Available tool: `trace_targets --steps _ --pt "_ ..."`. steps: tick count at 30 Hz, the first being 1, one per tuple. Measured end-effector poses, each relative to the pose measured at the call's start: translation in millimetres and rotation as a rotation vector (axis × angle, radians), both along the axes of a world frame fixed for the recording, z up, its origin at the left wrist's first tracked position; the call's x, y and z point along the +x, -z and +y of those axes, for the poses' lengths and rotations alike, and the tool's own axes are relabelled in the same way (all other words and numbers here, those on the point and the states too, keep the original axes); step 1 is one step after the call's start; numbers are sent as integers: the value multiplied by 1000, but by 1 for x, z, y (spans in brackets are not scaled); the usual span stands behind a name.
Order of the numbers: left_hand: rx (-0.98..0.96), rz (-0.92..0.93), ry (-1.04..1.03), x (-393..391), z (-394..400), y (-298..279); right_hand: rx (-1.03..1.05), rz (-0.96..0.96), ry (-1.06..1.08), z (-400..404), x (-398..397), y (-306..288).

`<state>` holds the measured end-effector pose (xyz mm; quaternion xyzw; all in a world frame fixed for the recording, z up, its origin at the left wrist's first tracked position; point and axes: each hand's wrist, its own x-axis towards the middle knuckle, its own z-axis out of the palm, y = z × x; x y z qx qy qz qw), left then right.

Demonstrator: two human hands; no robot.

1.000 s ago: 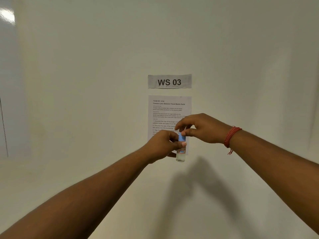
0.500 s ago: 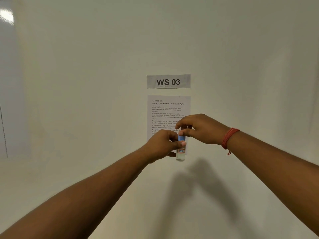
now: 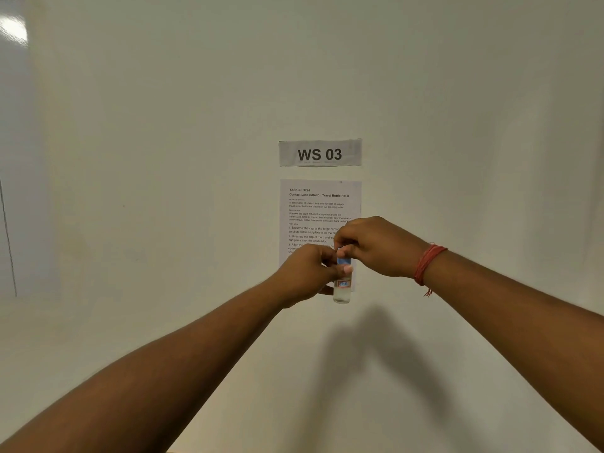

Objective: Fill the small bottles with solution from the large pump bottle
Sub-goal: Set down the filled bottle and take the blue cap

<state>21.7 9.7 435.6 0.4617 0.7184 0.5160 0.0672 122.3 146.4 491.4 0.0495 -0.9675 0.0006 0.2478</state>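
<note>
While my left hand (image 3: 307,273) gripped the bottle (image 3: 342,291), my right hand (image 3: 376,246) above still pinched its cap (image 3: 343,261); little had shifted, so I judged capping unfinished.

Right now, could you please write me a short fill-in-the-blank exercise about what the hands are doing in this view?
1. The left hand grips the small ____ by its body.
2. The right hand pinches the ____ cap at the top.
3. The wall sign above the instruction sheet reads WS ____.
4. A ____ thread band circles the right wrist.

Missing words: bottle; blue; 03; red
</note>
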Motion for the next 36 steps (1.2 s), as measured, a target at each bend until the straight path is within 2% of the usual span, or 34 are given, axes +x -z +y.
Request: trace_targets --steps 20,31,36 --pt "13 114 -97 1 0 11 50 128 130 -15 -5 18" --pt "-40 62 -79 4 -7 44 -119 105 83 -13 -1 58" --pt "-90 7 -101 7 -12 93 -228 85 50 -10 0 115"
